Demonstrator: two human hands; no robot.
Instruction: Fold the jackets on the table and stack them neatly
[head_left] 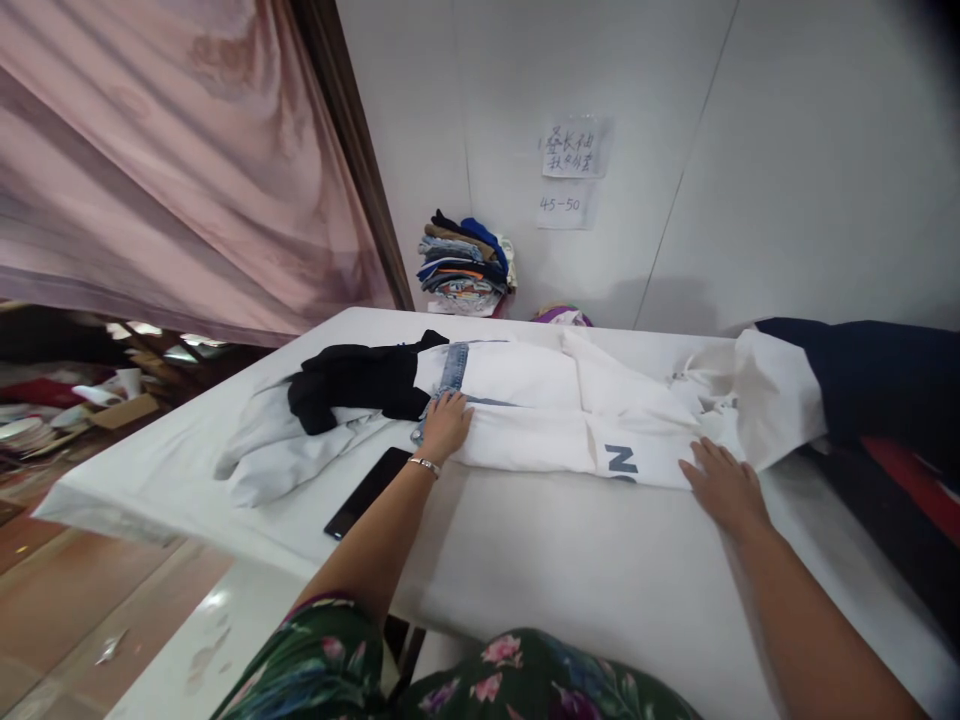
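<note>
A white garment [517, 440] with a dark printed letter and blue denim parts lies stretched across the table, its near edge folded over. My left hand [448, 425] rests on its left end by the denim band, fingers laid out flat. At the right end, my right hand [726, 485] lies with fingers spread on the fabric's edge. Left of the white garment are a black garment [352, 380] and a pale grey garment [277, 450]. A dark phone [367, 492] lies on the table beside my left forearm.
A stack of folded clothes [465, 262] stands behind the white table [570, 560]. More garments, white and navy [885, 380], are heaped at the right. Handwritten paper signs [574, 150] hang on the wall. A pink curtain [187, 150] hangs at the left.
</note>
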